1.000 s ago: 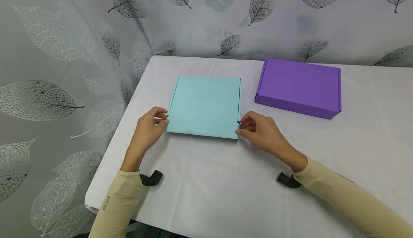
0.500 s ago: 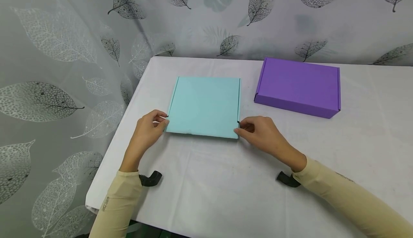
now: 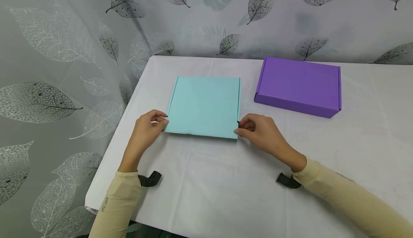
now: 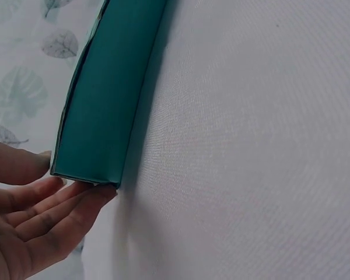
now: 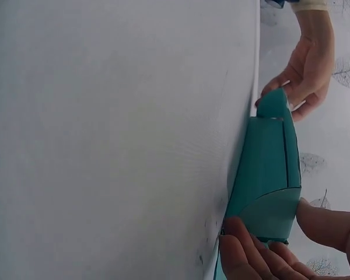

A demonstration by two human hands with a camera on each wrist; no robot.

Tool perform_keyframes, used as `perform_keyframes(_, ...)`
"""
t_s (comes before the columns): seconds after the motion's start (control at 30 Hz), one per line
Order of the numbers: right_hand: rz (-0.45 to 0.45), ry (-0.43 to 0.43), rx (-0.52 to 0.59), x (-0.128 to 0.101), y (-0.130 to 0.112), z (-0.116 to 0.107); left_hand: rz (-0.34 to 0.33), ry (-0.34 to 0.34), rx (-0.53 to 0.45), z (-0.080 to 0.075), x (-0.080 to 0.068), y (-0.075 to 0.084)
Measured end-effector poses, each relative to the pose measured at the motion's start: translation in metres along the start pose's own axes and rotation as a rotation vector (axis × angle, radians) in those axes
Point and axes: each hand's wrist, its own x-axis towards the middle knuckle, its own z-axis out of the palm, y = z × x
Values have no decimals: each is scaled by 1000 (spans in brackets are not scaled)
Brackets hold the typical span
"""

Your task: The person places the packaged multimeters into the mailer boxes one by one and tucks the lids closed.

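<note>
A flat turquoise cardboard box [image 3: 204,105] lies on the white-covered table with its lid down. My left hand [image 3: 146,132] holds its near left corner, thumb at the lid's edge and fingers against the side. At the near right corner, my right hand [image 3: 262,132] grips the box in much the same way. The left wrist view shows the box's front wall [image 4: 105,99] between that thumb and fingers. In the right wrist view, a rounded corner flap [image 5: 274,213] shows at the front, close to my right thumb and fingers. The inside of the box is hidden.
A closed purple box [image 3: 300,85] sits at the back right, apart from the turquoise one. A leaf-patterned curtain [image 3: 200,23] hangs behind and to the left of the table [image 3: 213,187]. Black pieces [image 3: 151,179] stick out by both wrists.
Very little differs. My left hand has dropped slightly at its corner, and the right fingers have shifted a little. The turquoise box and the purple box stay in place.
</note>
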Motion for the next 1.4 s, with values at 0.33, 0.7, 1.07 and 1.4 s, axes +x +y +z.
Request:
perform_keyframes(0.33, -17, -34, -49, 1, -2, -4, 9, 3, 22, 0, 1, 2)
perform_keyframes(0.7, -56, -31, -90, 1, -2, -3, 17, 23, 6, 3, 3, 2)
perform_keyframes(1.07, -23, -50, -63, 4, 0, -1, 4, -24, 21, 3, 3, 1)
perform_keyframes(1.4, -48, -73, -309, 12, -8, -3, 82, -32, 144, 4, 9, 5)
